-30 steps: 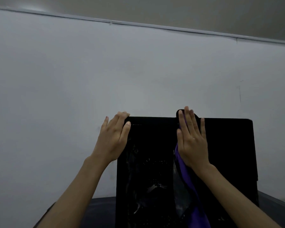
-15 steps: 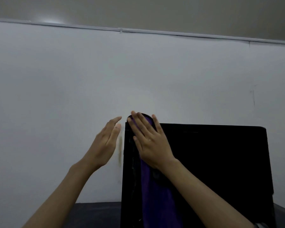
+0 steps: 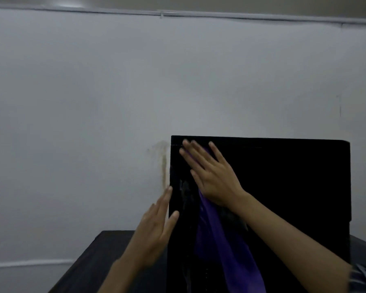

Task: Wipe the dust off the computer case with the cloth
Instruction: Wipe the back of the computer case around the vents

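A pale grey wall (image 3: pixel 72 102) fills the left and upper part of the view, with a thin rail running across near its top and a brownish vertical stain (image 3: pixel 163 163) just beside the case's upper left corner. Below it, a dark table (image 3: pixel 89 261) reaches in from the lower left. The left hand (image 3: pixel 154 229) is slightly blurred; its fingers are straight and together, flat against the left edge of the computer case (image 3: pixel 283 187), with the thumb lying over the front face and holding nothing. The case stands upright on the table, a tall, glossy black box whose near face shows faint pale reflections and smears toward its left side; its right part is uniformly dark, with no detail to make out. The right hand (image 3: pixel 211 174) lies flat with fingers spread near the top left corner of that face, pressing a purple cloth (image 3: pixel 224 246) against it. The cloth hangs down from under the palm in a long, smooth fold to the bottom edge of the view.
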